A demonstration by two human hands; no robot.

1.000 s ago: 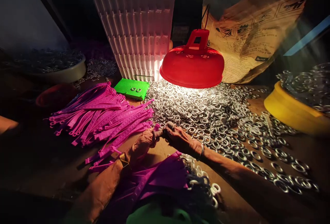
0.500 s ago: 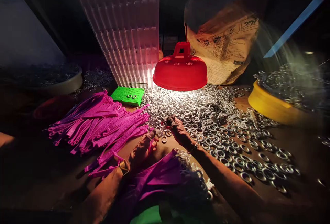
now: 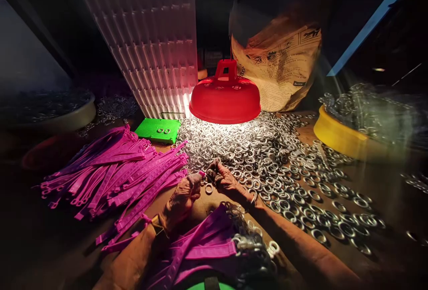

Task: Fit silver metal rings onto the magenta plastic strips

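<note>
My left hand [image 3: 182,198] pinches the end of a magenta plastic strap [image 3: 201,173] low in the middle of the view. My right hand [image 3: 223,179] is close beside it, fingers curled on small silver metal rings at the near edge of a big ring heap [image 3: 254,147]. One loose ring [image 3: 209,188] lies between the hands. A bundle of magenta straps with rings threaded on them [image 3: 214,243] rests in my lap just below the hands.
A pile of magenta straps [image 3: 113,169] lies at left. A lit red lamp [image 3: 224,98] hangs over the rings. A green block [image 3: 158,129], a white ribbed panel [image 3: 150,45], a paper sack [image 3: 277,71], a yellow bowl [image 3: 337,136] and a grey bowl [image 3: 63,118] of rings stand around.
My right hand reached out into the ring heap and has come back to the left hand. The view has shifted, so everything sits further left and lower.
</note>
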